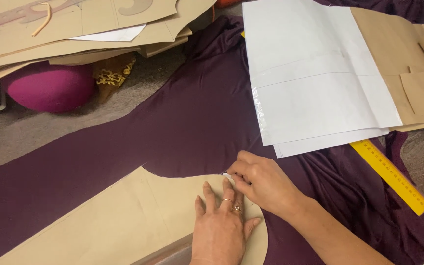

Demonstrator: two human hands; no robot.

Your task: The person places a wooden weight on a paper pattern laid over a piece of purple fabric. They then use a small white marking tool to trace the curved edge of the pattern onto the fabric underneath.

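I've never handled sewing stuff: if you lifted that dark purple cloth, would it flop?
Probably floppy: the cloth bunches into soft folds near the ruler. Likely slippery too, since the left hand presses the pattern flat on it.

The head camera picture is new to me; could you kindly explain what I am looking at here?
It is one view from a camera worn on a person's head, looking down at their own bare hands. The left hand lies flat on a tan paper pattern piece, which rests on dark purple fabric. The right hand pinches a small white piece, probably chalk, at the pattern's curved edge. Nearby lie white paper sheets, a yellow ruler and stacked tan patterns.
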